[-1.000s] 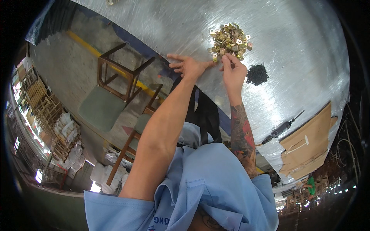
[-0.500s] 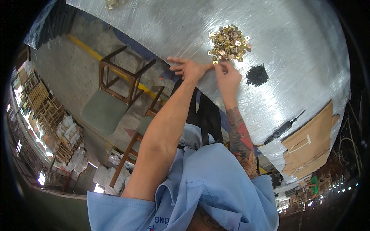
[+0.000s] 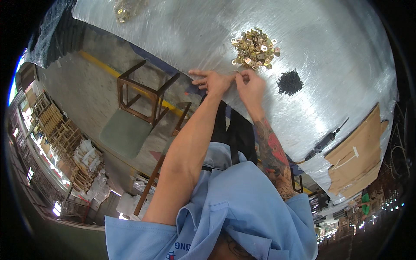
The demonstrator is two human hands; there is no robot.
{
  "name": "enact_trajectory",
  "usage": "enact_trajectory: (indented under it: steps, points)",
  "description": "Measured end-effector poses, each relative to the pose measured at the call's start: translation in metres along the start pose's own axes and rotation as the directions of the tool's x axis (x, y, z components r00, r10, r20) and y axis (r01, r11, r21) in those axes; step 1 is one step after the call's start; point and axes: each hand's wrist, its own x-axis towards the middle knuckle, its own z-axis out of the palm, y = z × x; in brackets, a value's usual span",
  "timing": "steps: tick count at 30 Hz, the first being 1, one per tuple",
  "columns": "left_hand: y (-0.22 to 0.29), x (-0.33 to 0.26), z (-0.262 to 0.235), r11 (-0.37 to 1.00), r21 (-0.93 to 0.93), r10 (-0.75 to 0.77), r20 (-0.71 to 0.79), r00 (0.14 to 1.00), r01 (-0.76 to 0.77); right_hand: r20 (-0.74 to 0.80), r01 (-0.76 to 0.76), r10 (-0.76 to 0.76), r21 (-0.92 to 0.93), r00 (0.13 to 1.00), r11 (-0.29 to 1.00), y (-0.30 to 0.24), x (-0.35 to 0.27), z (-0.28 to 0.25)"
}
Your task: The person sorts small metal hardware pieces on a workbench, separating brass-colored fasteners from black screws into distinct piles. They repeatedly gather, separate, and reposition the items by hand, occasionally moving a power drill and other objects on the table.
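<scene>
My left hand (image 3: pixel 215 82) is over the table's near edge, several fingers spread to the left. Its thumb and forefinger point right, pinched on a small metal bracket (image 3: pixel 235 73) that is mostly hidden. My right hand (image 3: pixel 252 89) meets it there, thumb and forefinger closed together at the same piece; anything else in that pinch is too small to make out. Just beyond my hands is a heap of brass-coloured metal brackets (image 3: pixel 255 48) with holes in them. Right of my right hand lies a pile of small black screws (image 3: pixel 290 82).
A pen-shaped dark power tool (image 3: pixel 321 144) with a cord lies on the film-wrapped table (image 3: pixel 190 32) at right, beside torn cardboard (image 3: pixel 357 151). A clear bag of metal parts (image 3: pixel 123 15) sits at the far left. A tipped chair (image 3: pixel 128 130) stands left of the table.
My right fingertips have shifted slightly left, closer against my left thumb. The bracket, plainly visible between my hands before, is now mostly covered. The view has moved a little.
</scene>
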Motion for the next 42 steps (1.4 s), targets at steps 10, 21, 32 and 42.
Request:
enact_trajectory:
  steps: [10,21,32,42]
  points:
    - [0.011,-0.017,-0.012,0.999,-0.009,-0.042,0.067,0.997,0.043,-0.327,0.281,-0.253,0.040,0.910,0.959,0.004,0.016,-0.007]
    - [0.006,-0.011,-0.006,0.999,-0.034,-0.024,0.044,0.999,0.026,-0.364,0.291,-0.302,-0.087,0.881,0.953,0.013,0.000,-0.005]
    - [0.006,-0.013,-0.009,0.999,-0.040,-0.013,0.056,0.998,0.016,-0.241,0.170,-0.219,-0.206,0.946,0.964,0.023,-0.003,-0.017]
    - [0.009,-0.014,-0.007,0.999,-0.036,-0.037,0.047,0.998,0.039,-0.292,0.117,-0.168,-0.186,0.941,0.976,0.017,0.004,-0.009]
